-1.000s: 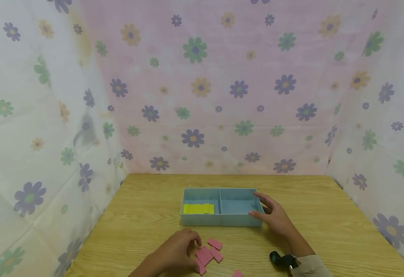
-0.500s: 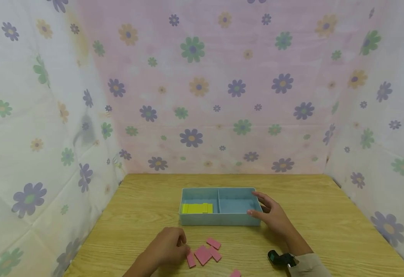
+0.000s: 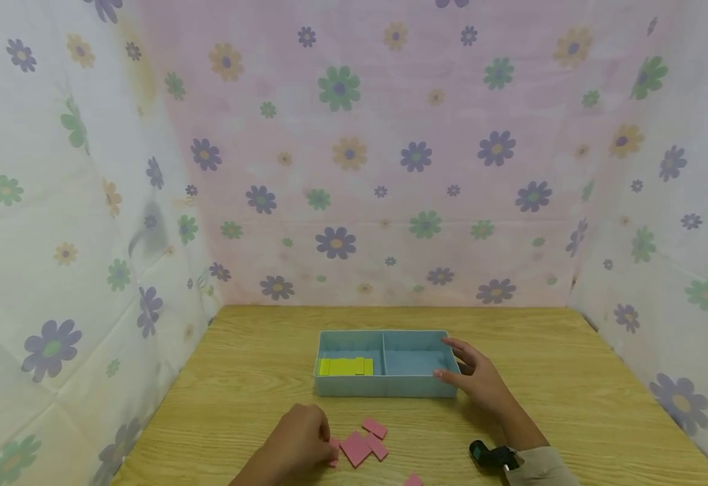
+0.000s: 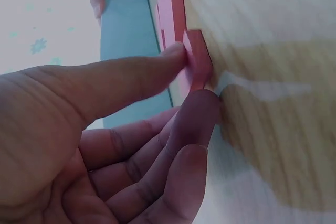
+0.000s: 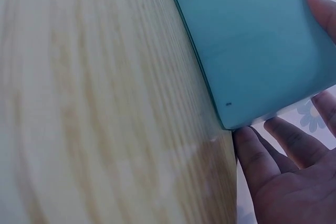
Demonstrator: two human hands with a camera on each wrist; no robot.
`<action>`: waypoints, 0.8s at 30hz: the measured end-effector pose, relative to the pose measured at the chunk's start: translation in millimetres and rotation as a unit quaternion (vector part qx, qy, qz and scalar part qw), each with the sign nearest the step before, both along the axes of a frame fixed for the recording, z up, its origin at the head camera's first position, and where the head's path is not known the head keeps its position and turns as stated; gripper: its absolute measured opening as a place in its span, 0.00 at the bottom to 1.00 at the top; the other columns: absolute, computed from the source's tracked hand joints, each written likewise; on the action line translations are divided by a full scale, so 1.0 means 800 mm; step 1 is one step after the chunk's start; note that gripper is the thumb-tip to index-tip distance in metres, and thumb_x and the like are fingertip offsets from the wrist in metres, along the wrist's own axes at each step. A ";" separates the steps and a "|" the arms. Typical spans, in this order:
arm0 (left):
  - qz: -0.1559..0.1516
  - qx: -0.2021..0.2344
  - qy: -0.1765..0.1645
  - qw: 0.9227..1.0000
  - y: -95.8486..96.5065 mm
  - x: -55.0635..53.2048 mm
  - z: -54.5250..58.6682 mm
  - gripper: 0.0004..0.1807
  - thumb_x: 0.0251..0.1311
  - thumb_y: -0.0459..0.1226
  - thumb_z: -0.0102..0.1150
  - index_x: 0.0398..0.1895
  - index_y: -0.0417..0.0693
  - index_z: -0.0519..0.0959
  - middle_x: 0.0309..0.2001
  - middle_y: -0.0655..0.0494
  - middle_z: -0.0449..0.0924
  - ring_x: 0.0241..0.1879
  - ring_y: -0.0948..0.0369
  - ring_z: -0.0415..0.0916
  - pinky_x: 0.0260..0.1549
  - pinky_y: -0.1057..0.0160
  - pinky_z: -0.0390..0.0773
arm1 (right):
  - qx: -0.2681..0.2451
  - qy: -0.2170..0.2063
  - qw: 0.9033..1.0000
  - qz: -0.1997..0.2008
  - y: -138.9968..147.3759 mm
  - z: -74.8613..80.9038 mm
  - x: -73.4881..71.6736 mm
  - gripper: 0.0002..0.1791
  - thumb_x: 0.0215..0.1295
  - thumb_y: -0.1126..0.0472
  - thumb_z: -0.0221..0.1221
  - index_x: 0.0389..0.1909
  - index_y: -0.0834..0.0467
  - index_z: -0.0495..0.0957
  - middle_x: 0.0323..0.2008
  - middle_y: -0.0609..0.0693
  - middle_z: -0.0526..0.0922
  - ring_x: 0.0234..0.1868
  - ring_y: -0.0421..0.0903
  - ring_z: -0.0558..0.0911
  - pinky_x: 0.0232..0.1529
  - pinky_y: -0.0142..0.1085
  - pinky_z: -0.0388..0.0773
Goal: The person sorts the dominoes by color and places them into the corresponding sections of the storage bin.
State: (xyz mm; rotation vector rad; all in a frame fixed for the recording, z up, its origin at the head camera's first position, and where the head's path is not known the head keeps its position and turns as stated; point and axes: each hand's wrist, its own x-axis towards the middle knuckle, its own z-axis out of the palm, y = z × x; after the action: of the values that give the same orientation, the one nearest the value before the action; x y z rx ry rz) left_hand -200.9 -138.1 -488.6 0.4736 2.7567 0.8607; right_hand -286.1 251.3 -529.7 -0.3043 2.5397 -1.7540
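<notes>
My left hand [image 3: 295, 439] is low over the table, left of the pink pieces. Its thumb and forefinger pinch a small flat pink block [image 4: 199, 59], largely covered by the fingers in the head view. Beside it lie a larger square pink block [image 3: 356, 449] and two narrow ones, one pink block [image 3: 374, 427] farther back. Behind them stands a light blue divided box [image 3: 384, 387], with flat yellow blocks [image 3: 346, 366] in its left compartment. My right hand [image 3: 482, 383] holds the box's right end, thumb at the front rim and fingers along the end wall.
Another pink block [image 3: 413, 480] lies at the bottom edge of the head view. A black device [image 3: 490, 455] sits at the right wrist by the sleeve. Flowered cloth [image 3: 378, 169] encloses the wooden table [image 3: 256, 351] at the back and sides.
My left hand has drawn a narrow pink block leftward, away from the square one, and its fingers now cover more of it. The right hand stays at the box.
</notes>
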 end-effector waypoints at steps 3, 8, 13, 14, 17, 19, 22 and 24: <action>-0.001 0.005 -0.004 1.000 -0.004 -0.008 0.001 0.06 0.49 0.36 0.79 0.24 0.49 0.88 0.25 0.65 0.82 0.28 0.66 0.75 0.26 0.63 0.79 | -0.001 -0.002 1.000 0.001 -0.001 0.000 0.000 0.44 0.66 0.46 0.70 0.80 0.42 0.61 0.81 0.61 0.55 0.77 0.71 0.60 0.69 0.64 0.69; 0.007 0.003 0.012 1.000 -0.014 -0.018 0.002 0.03 0.53 0.32 0.75 0.30 0.48 0.90 0.29 0.64 0.85 0.32 0.66 0.78 0.32 0.60 0.83 | 0.000 0.000 1.000 0.001 -0.002 0.001 0.001 0.43 0.67 0.46 0.70 0.79 0.41 0.61 0.81 0.60 0.56 0.77 0.71 0.60 0.70 0.66 0.67; 0.033 0.028 -0.020 0.999 -0.017 -0.016 0.001 0.07 0.54 0.40 0.78 0.27 0.48 0.88 0.27 0.61 0.82 0.29 0.63 0.74 0.26 0.62 0.76 | -0.003 0.000 1.000 0.005 -0.002 0.002 0.001 0.43 0.66 0.47 0.70 0.79 0.41 0.61 0.81 0.60 0.56 0.77 0.71 0.61 0.70 0.65 0.68; 0.037 0.036 -0.031 0.998 -0.016 -0.015 0.000 0.10 0.52 0.42 0.79 0.25 0.48 0.87 0.25 0.61 0.80 0.28 0.63 0.72 0.24 0.64 0.74 | -0.003 0.001 1.000 0.005 -0.002 0.002 0.001 0.43 0.66 0.47 0.70 0.79 0.42 0.61 0.81 0.60 0.56 0.77 0.71 0.61 0.70 0.65 0.68; 0.038 0.055 -0.040 0.997 -0.014 -0.013 -0.004 0.14 0.46 0.43 0.84 0.25 0.47 0.85 0.21 0.61 0.74 0.25 0.63 0.68 0.22 0.66 0.68 | -0.005 0.003 1.000 0.005 -0.001 0.001 0.001 0.43 0.66 0.47 0.70 0.79 0.41 0.62 0.81 0.60 0.57 0.77 0.71 0.61 0.69 0.65 0.69; 0.035 0.060 -0.032 0.997 -0.014 -0.013 -0.006 0.16 0.42 0.40 0.86 0.29 0.45 0.86 0.21 0.61 0.74 0.25 0.64 0.69 0.23 0.67 0.68 | -0.004 0.005 1.000 0.004 0.000 -0.001 0.000 0.43 0.66 0.47 0.70 0.79 0.41 0.62 0.80 0.60 0.57 0.77 0.71 0.62 0.69 0.65 0.69; 0.033 0.065 -0.026 0.997 -0.014 -0.016 -0.010 0.19 0.41 0.37 0.86 0.35 0.42 0.87 0.23 0.61 0.77 0.26 0.65 0.72 0.25 0.67 0.73 | -0.003 0.006 1.000 0.004 0.000 -0.002 -0.001 0.42 0.67 0.47 0.70 0.79 0.41 0.62 0.80 0.61 0.57 0.76 0.71 0.62 0.69 0.64 0.70; 0.035 0.065 -0.028 0.997 -0.014 -0.017 -0.011 0.19 0.40 0.36 0.87 0.35 0.42 0.87 0.24 0.61 0.78 0.27 0.64 0.73 0.25 0.67 0.74 | -0.002 0.006 1.000 0.004 0.000 -0.003 -0.001 0.42 0.67 0.47 0.70 0.79 0.41 0.62 0.80 0.61 0.57 0.76 0.71 0.62 0.69 0.64 0.70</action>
State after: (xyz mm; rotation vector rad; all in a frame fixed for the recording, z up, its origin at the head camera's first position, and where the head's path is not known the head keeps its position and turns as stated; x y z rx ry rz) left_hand -214.5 -149.6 -497.2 0.3707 2.6929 1.0579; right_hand -286.6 251.2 -531.8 -0.3242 2.5394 -1.7610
